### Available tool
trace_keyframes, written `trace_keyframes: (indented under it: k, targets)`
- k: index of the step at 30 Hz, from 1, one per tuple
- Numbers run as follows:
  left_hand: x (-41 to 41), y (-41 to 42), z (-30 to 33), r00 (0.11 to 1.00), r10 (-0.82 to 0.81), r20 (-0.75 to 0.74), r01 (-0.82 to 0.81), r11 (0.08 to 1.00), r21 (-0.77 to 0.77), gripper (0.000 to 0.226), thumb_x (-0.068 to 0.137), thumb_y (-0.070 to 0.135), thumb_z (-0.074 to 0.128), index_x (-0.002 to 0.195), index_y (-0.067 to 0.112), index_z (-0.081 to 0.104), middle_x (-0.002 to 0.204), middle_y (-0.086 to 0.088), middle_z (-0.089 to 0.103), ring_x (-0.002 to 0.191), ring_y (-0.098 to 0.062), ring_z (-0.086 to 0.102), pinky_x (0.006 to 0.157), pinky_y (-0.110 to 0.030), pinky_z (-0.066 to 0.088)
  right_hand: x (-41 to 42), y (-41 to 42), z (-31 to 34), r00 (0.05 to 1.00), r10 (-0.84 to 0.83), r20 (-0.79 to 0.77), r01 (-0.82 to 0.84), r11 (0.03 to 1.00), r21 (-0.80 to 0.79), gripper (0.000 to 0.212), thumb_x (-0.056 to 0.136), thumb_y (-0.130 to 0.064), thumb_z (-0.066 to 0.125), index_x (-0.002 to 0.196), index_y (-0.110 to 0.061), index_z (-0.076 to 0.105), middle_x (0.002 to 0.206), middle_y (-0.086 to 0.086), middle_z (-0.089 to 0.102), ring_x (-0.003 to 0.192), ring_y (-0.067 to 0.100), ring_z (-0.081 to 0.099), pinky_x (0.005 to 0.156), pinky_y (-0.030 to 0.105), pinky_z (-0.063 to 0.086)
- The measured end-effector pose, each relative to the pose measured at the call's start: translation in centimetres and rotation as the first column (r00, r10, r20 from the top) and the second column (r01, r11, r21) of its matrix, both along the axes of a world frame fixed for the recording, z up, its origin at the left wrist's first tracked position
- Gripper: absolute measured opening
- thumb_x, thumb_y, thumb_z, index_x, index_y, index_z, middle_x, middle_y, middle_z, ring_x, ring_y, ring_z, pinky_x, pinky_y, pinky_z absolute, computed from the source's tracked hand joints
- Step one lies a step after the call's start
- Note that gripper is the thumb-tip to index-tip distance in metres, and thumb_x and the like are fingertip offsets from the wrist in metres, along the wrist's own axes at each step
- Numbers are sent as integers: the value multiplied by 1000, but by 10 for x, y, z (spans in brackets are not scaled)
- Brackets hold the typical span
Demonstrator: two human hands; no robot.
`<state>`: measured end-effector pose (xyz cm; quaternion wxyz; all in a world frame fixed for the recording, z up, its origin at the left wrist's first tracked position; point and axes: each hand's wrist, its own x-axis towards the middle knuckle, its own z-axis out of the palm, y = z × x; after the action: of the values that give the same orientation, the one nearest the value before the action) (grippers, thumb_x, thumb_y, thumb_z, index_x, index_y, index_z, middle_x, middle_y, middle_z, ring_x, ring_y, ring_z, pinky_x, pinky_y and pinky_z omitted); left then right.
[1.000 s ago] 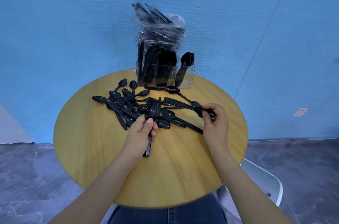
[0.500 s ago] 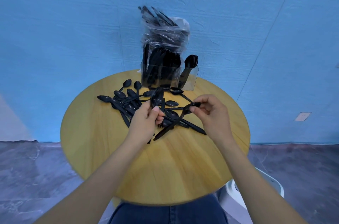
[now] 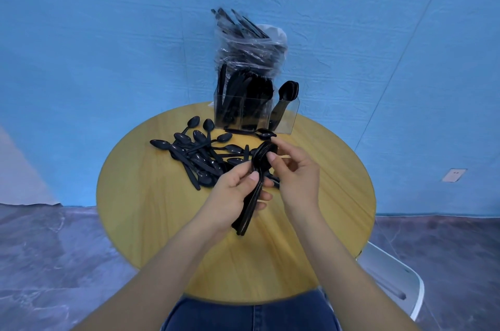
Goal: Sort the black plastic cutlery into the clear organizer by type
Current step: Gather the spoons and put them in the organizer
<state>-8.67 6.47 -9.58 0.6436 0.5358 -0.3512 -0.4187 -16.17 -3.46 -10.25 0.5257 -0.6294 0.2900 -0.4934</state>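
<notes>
Progress: judged partly done, since the clear rectangular plastic organizer [image 3: 284,120] at the far edge of the round yellow wooden table [image 3: 151,211] already holds cutlery, while a loose pile of black plastic spoons [image 3: 201,153] is left on the tabletop.

Step in hand: a stack of black plastic spoons [image 3: 255,185] is being gathered and squared up between both hands, apparently for dropping into a compartment.

Left hand [image 3: 238,196]: fingers and thumb are curled round the handles of the stack, which is held above the table with its handle ends pointing toward the person.

Right hand [image 3: 296,176]: thumb and fingertips are pinched on the bowl end of the same stack; the other fingers are loosely bent.

Organizer, left and middle compartments: densely filled with upright black pieces; the type cannot be told from this view.

Organizer, right compartment: a few black spoons [image 3: 289,91] are leaned in it, bowls up, with room to spare.

Clear plastic bag [image 3: 250,46]: stood behind or over the organizer's left part, with black handles poking out of its top; whether it rests inside a compartment cannot be told.

Stray piece: one black spoon [image 3: 265,134] is laid just in front of the organizer, apart from the pile.

Remaining: the held stack and the whole pile are not yet sorted.
</notes>
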Motion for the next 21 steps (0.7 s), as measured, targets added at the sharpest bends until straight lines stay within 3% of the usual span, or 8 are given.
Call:
trace_keyframes:
  k: [5,9,15,18,21]
  targets:
    - [1,-1,-2,1000,11,11,-11,1000,1,26,101,13,37,111,16,61,72,5,59,56,-5,49,51,-17,41,0,7,-1,997,75,-8,-75,997,-6,34,90,2,56,110,-24,66,82,-2,56,70,16,53,69,39,52]
    - [3,1,-5,1000,-24,-5,24,1000,5,25,102,15,35,101,13,60,73,4,54,54,-5,43,49,-17,35,-6,7,4,966,258,-10,-258,966,17,30,95,0,49,120,-14,58,83,3,60,51,12,52,54,23,46]
    - [3,4,-7,983,-105,-149,117,991,69,26,102,22,35,105,10,57,73,2,55,55,-8,44,50,-20,38,-11,-5,3,966,241,-97,-243,970,-15,26,90,-1,59,99,-25,64,83,-4,63,67,9,56,60,24,46]
    - [2,2,-9,992,-78,97,68,993,98,24,101,29,37,115,23,55,81,3,56,62,-10,50,58,-24,46,-11,-11,0,972,156,-177,-174,980,-93,29,88,-5,63,90,-34,64,76,-16,64,71,11,57,65,30,48]
    - [2,-2,-13,946,-43,321,18,997,79,30,101,19,37,125,33,48,78,8,52,58,-6,45,55,-23,41,-11,-13,-3,970,125,-208,-152,981,-122,27,88,-7,63,90,-34,63,76,-17,63,68,7,54,63,24,45]
